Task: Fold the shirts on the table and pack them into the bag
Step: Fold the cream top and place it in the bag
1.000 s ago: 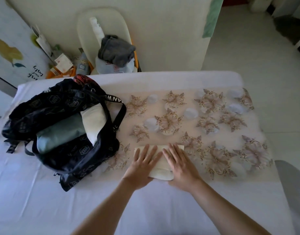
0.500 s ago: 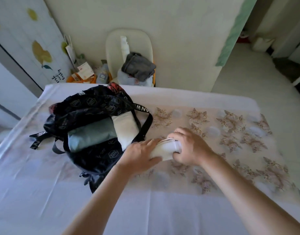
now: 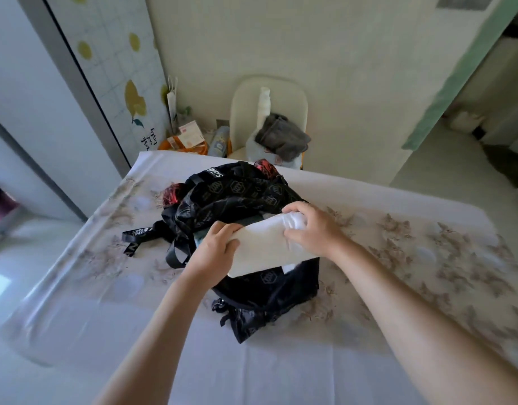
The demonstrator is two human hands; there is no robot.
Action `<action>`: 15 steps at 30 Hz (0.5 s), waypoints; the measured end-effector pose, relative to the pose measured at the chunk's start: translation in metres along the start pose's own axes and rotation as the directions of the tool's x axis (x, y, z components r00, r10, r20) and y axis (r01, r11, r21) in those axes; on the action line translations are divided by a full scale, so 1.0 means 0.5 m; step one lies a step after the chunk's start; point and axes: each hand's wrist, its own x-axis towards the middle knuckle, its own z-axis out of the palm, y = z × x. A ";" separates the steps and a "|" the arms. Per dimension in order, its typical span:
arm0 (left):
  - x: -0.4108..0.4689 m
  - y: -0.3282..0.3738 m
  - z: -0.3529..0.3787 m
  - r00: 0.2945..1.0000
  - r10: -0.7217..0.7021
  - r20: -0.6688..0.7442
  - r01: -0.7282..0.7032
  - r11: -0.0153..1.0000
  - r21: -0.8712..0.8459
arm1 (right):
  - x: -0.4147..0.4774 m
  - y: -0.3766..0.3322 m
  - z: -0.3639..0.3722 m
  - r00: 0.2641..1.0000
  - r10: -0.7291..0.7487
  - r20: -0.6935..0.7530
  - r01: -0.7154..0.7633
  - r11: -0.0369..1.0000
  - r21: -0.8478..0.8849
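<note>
Head cam: both hands on the folded shirt (image 3: pixel 269 247), pale cream-white, held up over the mouth of the black bag (image 3: pixel 246 197), which sits mid-bench. Left hand (image 3: pixel 215 248) is closed round the near-left end, fingers curled over the top edge, thumb side under. Right hand (image 3: pixel 309 226) is clamped on the far-right end, where the fabric bunches into soft ridges under the fingertips. So a grip at each end, packet slung between them w/ one corner dipping toward the opening.

Handling call: light, soft, zero stiffness. It'll sag or unroll if either end lets go early. Cotton-type cloth by the look, not slippery, nothing fragile. Best hold is what's on now: pinch through all layers at both ends so the fold stays locked, then lower it flat.

Inside the bag, a sliver of something greenish shows just behind the left hand, and a bit of white peeks below the shirt, prob. stuff already packed; can't tell how much room is left. Bag walls are floppy, near rim slumped, straps (image 3: pixel 152 238) trailing left on the bench (image 3: pixel 281 369). Risk as I see it: shirt snagging the soft rim going in. No other loose shirts visible on the patterned cloth (image 3: pixel 427 247).
</note>
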 end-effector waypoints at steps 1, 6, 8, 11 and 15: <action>-0.001 -0.024 0.004 0.998 -0.063 0.009 0.063 0.998 -0.013 | 0.010 -0.002 0.028 0.999 0.054 0.003 -0.054 0.997 0.049; -0.009 -0.112 0.042 0.967 -0.254 0.006 0.254 0.966 -0.054 | 0.052 0.042 0.166 0.967 0.253 0.010 -0.253 0.965 0.067; -0.009 -0.131 0.060 0.958 -0.282 0.045 0.281 0.959 0.021 | 0.056 0.064 0.197 0.972 0.223 -0.078 -0.232 0.961 -0.153; -0.010 -0.143 0.080 0.979 -0.204 0.007 0.196 0.949 0.248 | 0.050 0.060 0.235 0.970 -0.218 -0.111 0.126 0.835 -0.536; -0.022 -0.152 0.074 0.983 -0.185 -0.014 0.178 0.917 0.356 | 0.019 0.024 0.287 0.845 -0.387 0.368 0.534 0.639 -0.553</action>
